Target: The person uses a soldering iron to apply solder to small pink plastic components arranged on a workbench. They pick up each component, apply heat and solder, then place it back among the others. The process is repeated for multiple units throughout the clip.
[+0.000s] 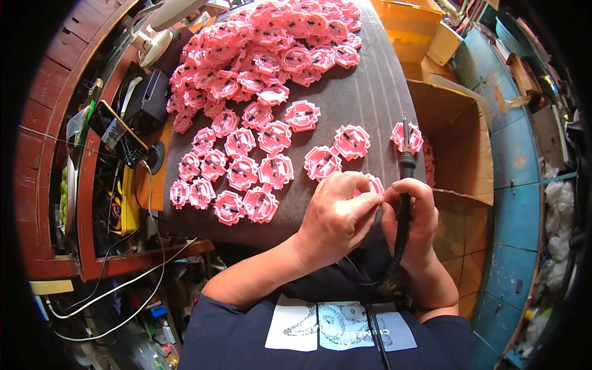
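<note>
My right hand (414, 227) is closed round a black soldering iron (404, 216). The iron stands roughly upright in the picture, its thin metal tip pointing away from me over a pink plastic part (407, 137) at the table's right edge. My left hand (340, 213) is closed in a pinch, fingertips meeting those of my right hand. Whatever sits between these fingertips is mostly hidden. Just beyond them, another pink part (374, 184) shows partly. Two more pink parts, one of them a ring-like housing (322, 163) with dark pieces inside, lie past my left hand.
A large heap of similar pink parts (265, 58) covers the far side of the dark table (376, 74), with several laid out nearer at left. An open cardboard box (459, 139) stands at right. A phone on a stand (120, 134) and cables are at left.
</note>
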A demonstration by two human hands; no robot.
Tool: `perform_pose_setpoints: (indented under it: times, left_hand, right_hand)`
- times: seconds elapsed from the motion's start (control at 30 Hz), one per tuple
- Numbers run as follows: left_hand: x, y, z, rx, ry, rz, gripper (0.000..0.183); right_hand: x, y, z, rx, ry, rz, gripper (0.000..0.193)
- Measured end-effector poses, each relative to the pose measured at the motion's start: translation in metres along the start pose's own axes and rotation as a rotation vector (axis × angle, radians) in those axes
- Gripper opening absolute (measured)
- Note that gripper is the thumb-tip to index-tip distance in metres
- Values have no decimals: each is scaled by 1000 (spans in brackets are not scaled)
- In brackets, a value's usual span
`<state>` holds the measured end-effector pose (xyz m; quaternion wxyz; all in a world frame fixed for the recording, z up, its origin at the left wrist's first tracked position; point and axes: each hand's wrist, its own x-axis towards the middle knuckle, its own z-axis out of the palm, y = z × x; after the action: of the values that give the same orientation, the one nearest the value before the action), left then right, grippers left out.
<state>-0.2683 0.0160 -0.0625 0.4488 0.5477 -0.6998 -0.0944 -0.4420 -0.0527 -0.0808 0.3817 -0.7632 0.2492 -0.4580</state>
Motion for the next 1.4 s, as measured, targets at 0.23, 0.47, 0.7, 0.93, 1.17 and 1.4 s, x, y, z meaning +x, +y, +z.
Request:
perform_pose_setpoints:
  times: [0.23,0.47,0.7,0.93,1.17,1.4]
  left_hand:
    - [0,-6,2,-26,-4,49,14]
    - [0,-4,-1,-25,15,12,17]
    - [-2,-2,1,-12,44,-10,19]
    - [-3,0,5,-11,76,0,17]
    - [-1,4,5,17,60,-41,15]
    - [1,3,6,36,79,-34,18]
  right_hand:
    - [-3,1,1,-51,32,-84,42]
    - [2,-1,-4,-99,-2,-367,46]
    - [0,3,-3,-231,-44,-461,49]
    - [2,3,-2,-267,-66,-440,40]
    - [-14,0,-33,-130,-57,-422,45]
    - [-23,-9,-51,-113,-21,-355,63]
